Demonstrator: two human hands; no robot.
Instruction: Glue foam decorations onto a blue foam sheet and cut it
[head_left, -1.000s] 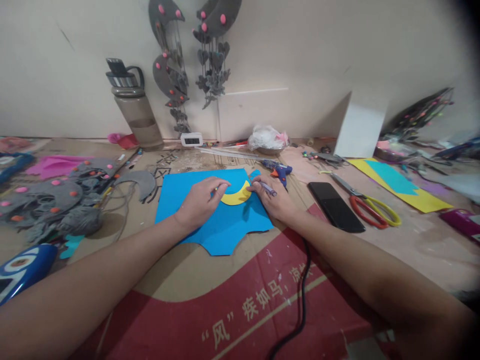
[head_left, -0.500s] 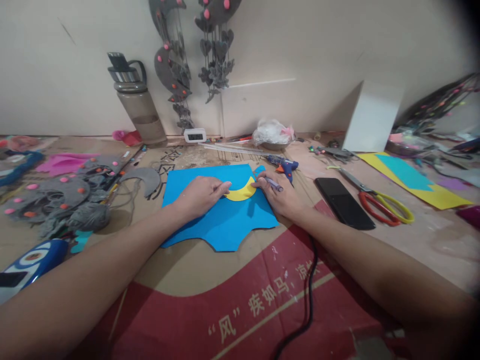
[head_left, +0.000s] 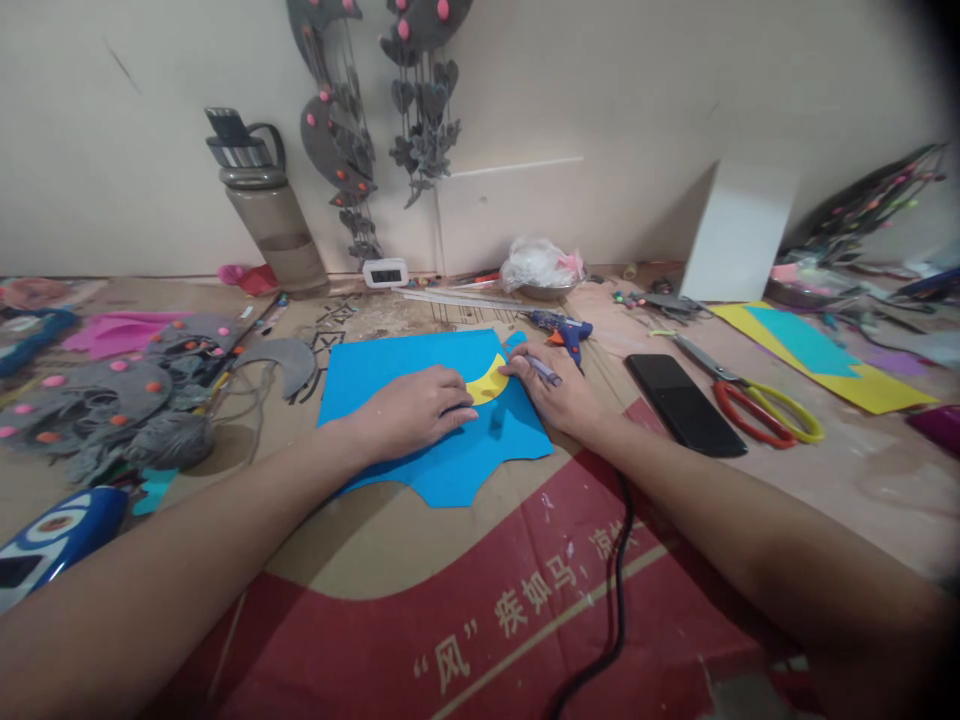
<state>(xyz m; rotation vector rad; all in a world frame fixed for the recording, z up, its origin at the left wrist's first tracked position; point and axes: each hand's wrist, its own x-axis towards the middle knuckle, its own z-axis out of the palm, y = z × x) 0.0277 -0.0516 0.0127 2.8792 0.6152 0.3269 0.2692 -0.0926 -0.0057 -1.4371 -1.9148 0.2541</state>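
A blue sheet (head_left: 405,365) with a scalloped near edge lies on the cardboard. On it rests a yellow crescent (head_left: 487,388), its left part covered by my left hand (head_left: 416,408). That hand lies over the crescent with fingers bent together; whether they grip it or only press on it is hidden. My right hand (head_left: 555,395) has a grey-purple pen (head_left: 544,371) held in it, and its fingertips touch the crescent's right tip.
Behind the hands are a blue glue gun (head_left: 566,330), a white clock (head_left: 385,273) and a bottle (head_left: 266,215). A black phone (head_left: 682,402) and scissors (head_left: 757,400) lie right. Grey felt pieces (head_left: 105,385) are left. A black cable (head_left: 619,590) crosses the red cardboard.
My left hand has moved right and slightly nearer, from the crescent's left end to over its left part. My right hand stays at the right tip with the pen. The view has shifted slightly.
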